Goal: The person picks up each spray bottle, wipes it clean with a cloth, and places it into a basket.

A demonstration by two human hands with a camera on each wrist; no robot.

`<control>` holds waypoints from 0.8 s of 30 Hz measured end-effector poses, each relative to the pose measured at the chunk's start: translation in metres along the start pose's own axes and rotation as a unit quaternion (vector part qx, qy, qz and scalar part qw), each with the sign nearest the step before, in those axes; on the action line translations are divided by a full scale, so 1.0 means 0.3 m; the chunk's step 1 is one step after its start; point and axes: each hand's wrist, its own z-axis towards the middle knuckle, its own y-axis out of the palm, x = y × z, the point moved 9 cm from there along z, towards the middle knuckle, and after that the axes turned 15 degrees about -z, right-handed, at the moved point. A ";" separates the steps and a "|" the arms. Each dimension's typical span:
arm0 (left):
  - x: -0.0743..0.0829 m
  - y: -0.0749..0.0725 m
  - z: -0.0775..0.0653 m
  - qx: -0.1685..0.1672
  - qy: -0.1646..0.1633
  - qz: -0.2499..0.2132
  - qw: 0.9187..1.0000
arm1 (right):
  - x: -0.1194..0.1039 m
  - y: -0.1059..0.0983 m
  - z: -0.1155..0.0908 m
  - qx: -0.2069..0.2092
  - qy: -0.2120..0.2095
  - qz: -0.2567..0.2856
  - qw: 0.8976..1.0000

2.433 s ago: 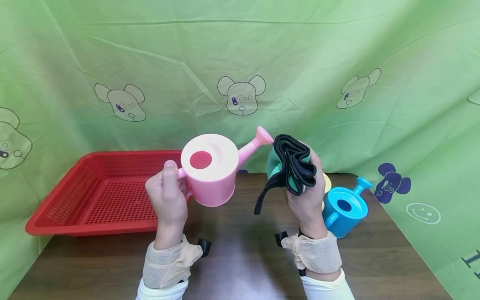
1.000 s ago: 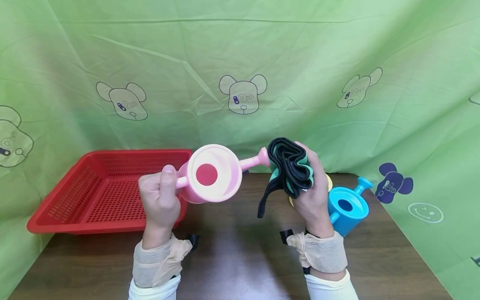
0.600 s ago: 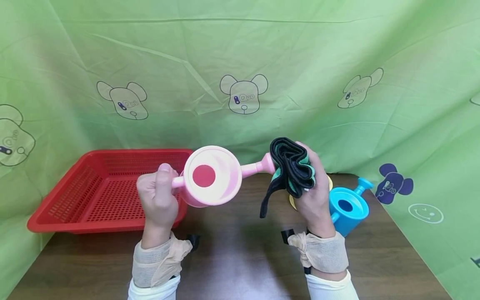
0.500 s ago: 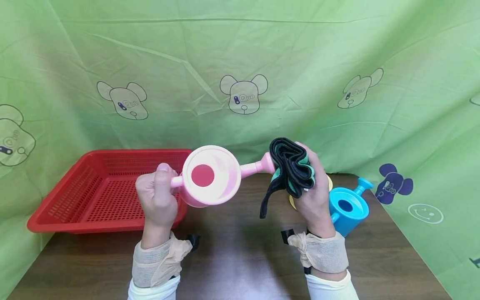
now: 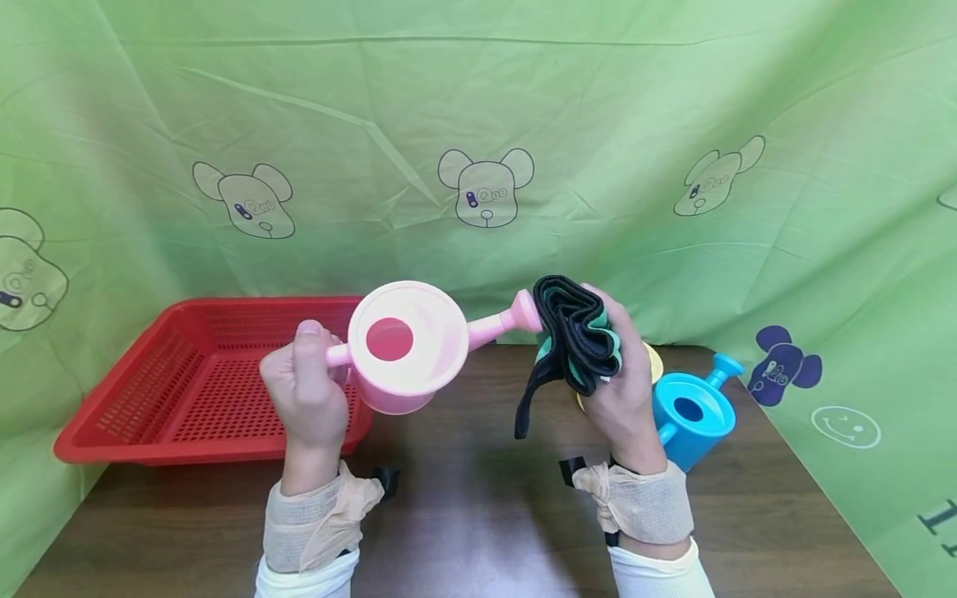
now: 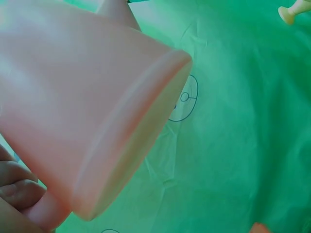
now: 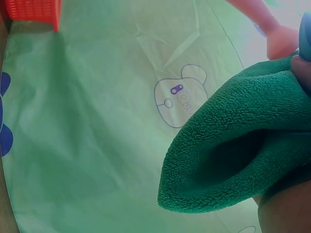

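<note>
My left hand [image 5: 308,394] grips the handle of a pink watering can [image 5: 396,400], fingers curled round it with the thumb upward. The can is held in the air, its top with the round hole facing me. Its spout points right, and the rose [image 5: 527,311] at the tip comes right at a bunched green towel [image 5: 576,332] with black edging. My right hand [image 5: 624,399] holds that towel folded in its fingers, one black end hanging down. The right wrist view shows the towel's fluffy green side [image 7: 214,160]. The left wrist view shows the can's wall and base rim [image 6: 136,131].
A red perforated basket [image 5: 179,453] stands on the left of the brown table [image 5: 478,515]. Beyond my right hand stands a blue watering can [image 5: 684,436], with a yellow object [image 5: 655,364] partly hidden beside it. A green printed curtain [image 5: 478,100] closes off the back.
The pink watering can has tipped from mouth-toward-me partway back and shifted left. Its rose has drawn slightly left with the towel, which moved a little left too. Both grips stay the same.
</note>
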 end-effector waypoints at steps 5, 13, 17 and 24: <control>-0.010 -0.015 -0.004 0.036 -0.015 0.007 0.999 | 0.003 0.004 -0.002 -0.006 0.002 -0.004 1.000; -0.019 -0.025 -0.012 0.071 -0.030 0.013 0.997 | 0.000 0.012 -0.003 -0.018 0.005 -0.009 1.000; -0.024 -0.027 -0.014 0.090 -0.030 -0.002 0.995 | 0.000 0.041 -0.009 -0.048 0.004 -0.024 0.999; -0.041 -0.021 -0.023 0.121 -0.047 -0.009 0.992 | -0.007 0.109 -0.022 -0.124 0.014 -0.064 0.990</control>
